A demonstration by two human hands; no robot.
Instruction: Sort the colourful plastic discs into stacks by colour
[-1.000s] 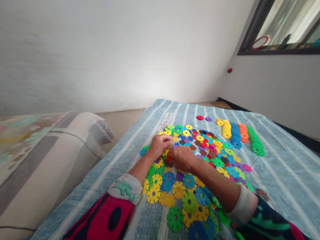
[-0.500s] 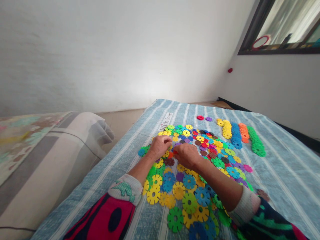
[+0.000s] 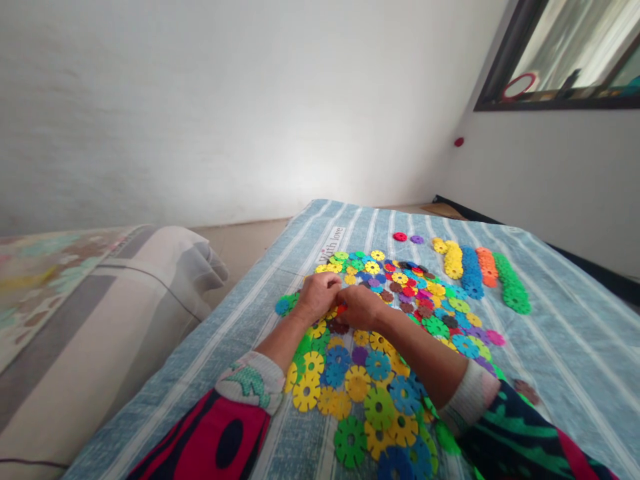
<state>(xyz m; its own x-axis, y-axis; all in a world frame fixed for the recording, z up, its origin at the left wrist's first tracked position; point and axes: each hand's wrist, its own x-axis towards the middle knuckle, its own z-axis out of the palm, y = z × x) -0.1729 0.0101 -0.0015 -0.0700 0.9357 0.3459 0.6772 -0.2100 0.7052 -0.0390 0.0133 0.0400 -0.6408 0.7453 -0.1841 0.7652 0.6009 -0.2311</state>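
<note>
My left hand [image 3: 320, 295] is over the left part of a spread of colourful notched plastic discs, its fingers curled in a pinch. My right hand [image 3: 361, 307] meets it there, fingertips together and close to touching the left. Whatever either pinch holds is hidden by the fingers. A bit of red disc [image 3: 341, 309] shows just under the right fingertips; I cannot tell whether it is held. Brown, yellow and green discs lie below the hands, including a large yellow disc [image 3: 307, 391] and a green disc [image 3: 351, 441].
On the striped blue cloth [image 3: 565, 313], overlapping rows of discs lie at the right: yellow [image 3: 453, 260], blue [image 3: 471, 272], orange [image 3: 487, 267] and green [image 3: 513, 283]. A single red disc [image 3: 400, 237] and purple disc [image 3: 417, 239] lie left of them. Bedding [image 3: 165, 287] is at far left.
My right hand has moved left, up to my left hand, uncovering some discs at its right. My left hand has stayed almost in place.
</note>
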